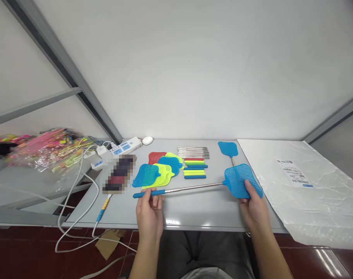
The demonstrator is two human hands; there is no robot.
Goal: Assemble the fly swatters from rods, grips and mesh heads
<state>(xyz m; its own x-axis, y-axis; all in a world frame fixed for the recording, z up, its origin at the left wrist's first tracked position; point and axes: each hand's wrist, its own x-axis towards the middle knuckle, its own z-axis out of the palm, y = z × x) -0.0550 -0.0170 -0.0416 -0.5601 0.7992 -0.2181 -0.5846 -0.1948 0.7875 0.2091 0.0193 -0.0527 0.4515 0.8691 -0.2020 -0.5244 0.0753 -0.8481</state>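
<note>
A blue fly swatter with a metal shaft lies level across both my hands, above the table's front part. Its blue handle is gripped by the fingers of my left hand. My right hand pinches the perforated blue head, thumb on top. Behind that head, another blue fly swatter rests on the table, its lower part hidden. Loose swatter heads in blue, yellow and red overlap beyond my left hand. Mid-table are several coloured handles in a stack, and behind them a row of metal rods.
The grey table meets a white wall. On its left are a power strip, a blurred-out phone-like object and white cables. A white padded package covers the right side. Plastic-wrapped colourful items lie beyond the left frame.
</note>
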